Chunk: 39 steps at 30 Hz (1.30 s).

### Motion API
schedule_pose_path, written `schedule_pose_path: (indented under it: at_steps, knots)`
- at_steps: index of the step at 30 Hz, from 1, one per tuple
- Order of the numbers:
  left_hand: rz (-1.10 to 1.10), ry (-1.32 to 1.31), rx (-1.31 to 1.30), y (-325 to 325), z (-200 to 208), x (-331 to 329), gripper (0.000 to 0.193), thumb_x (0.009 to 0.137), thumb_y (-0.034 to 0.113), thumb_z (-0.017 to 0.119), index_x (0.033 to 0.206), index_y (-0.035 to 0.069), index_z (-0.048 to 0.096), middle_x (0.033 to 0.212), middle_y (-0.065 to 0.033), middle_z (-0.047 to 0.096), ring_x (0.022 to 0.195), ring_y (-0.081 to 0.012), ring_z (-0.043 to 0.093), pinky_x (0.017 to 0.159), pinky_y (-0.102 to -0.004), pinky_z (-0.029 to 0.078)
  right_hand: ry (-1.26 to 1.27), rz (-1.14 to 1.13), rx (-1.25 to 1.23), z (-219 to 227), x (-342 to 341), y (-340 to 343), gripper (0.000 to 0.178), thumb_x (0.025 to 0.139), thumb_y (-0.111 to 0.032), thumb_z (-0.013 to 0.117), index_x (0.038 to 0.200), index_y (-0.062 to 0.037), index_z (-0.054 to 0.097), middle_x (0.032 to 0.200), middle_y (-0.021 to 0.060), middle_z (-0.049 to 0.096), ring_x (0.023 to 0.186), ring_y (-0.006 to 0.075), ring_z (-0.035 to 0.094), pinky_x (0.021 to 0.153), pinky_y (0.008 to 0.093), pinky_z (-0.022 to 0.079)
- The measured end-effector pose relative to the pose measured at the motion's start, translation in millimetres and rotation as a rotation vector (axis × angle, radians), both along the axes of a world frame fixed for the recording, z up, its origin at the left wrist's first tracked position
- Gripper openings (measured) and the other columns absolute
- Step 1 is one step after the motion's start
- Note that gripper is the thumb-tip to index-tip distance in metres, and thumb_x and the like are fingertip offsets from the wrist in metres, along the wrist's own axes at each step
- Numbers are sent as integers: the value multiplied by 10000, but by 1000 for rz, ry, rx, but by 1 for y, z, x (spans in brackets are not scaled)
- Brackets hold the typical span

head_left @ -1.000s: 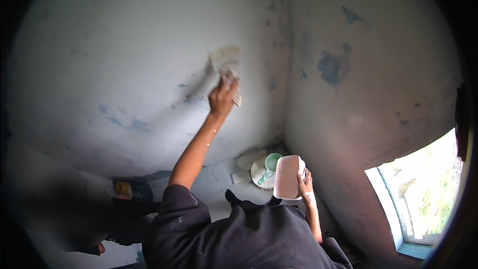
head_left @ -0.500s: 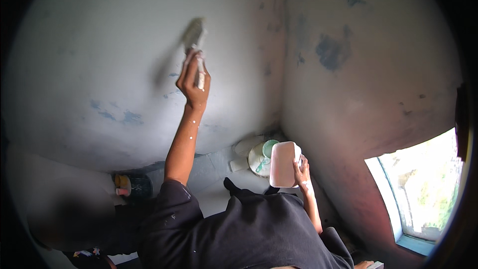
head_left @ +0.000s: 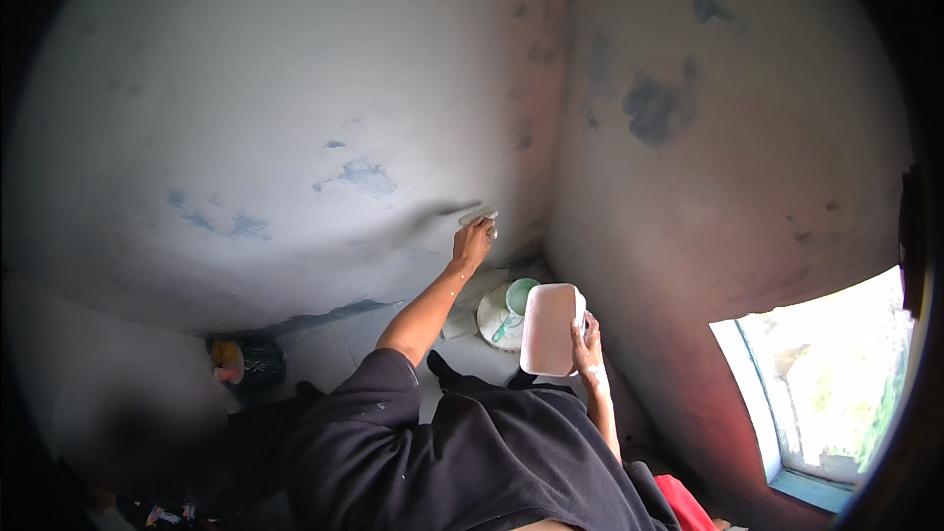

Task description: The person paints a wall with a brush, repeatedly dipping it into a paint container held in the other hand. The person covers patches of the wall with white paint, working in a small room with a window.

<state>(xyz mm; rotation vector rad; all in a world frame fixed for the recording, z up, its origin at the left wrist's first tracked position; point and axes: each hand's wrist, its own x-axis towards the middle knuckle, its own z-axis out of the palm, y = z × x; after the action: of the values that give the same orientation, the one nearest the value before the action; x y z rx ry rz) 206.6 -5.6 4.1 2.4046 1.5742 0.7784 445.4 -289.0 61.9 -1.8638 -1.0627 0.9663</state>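
My left hand (head_left: 473, 242) is closed around a paintbrush (head_left: 480, 217), its whitish head against the pale wall (head_left: 295, 59) low down near the corner. White paint specks dot the left forearm. My right hand (head_left: 587, 342) grips the right side of a rectangular white plastic tray (head_left: 551, 329) in front of my body. Its inside looks pale and pinkish, and how much paint it holds cannot be made out.
Behind the tray stand a round white bucket lid (head_left: 500, 321) and a green cup (head_left: 520, 296). A dark bucket (head_left: 262, 362) sits at the left by the wall. A bright window (head_left: 826, 383) opens at the right. Another person, blurred, is at the lower left; red cloth (head_left: 682, 503) shows lower right.
My left hand has swept the brush down and right, from high on the wall to near the corner. A blue-grey patch it hid now shows. The tray stays in my right hand.
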Motion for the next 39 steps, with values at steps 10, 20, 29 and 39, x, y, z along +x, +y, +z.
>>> schedule_pose_path:
  at_steps: [10,20,29,39]
  knots:
    - [95,-531,693,-14,222,-34,296,758,-92,614,1027,12,681,1096,-142,695,987,-342,684,835,-377,575,89,-109,-38,-34,9,-6,759,959,-550,519,1455,-5,335,1404,283,457,1283,387,490,1038,471,409]
    - [18,-170,802,-23,236,-37,412,743,-49,665,1138,68,658,1239,-117,616,1176,-386,593,857,-414,582,53,-11,-25,-26,7,6,760,958,-555,498,1456,-7,330,1413,321,413,1311,429,440,1069,481,382]
    - [-133,-121,46,-2,50,-26,353,709,-22,641,1045,84,663,1095,-118,654,961,-360,663,779,-432,573,12,47,-35,-22,7,8,706,980,-508,505,1459,-19,334,1388,278,479,1286,375,490,1056,440,396]
    - [55,-511,928,-38,297,-66,264,795,-112,601,1016,-6,700,1077,-160,692,996,-325,687,875,-382,556,66,-57,-92,-62,17,-2,708,975,-521,507,1449,-21,348,1349,277,517,1238,367,535,1013,451,431]
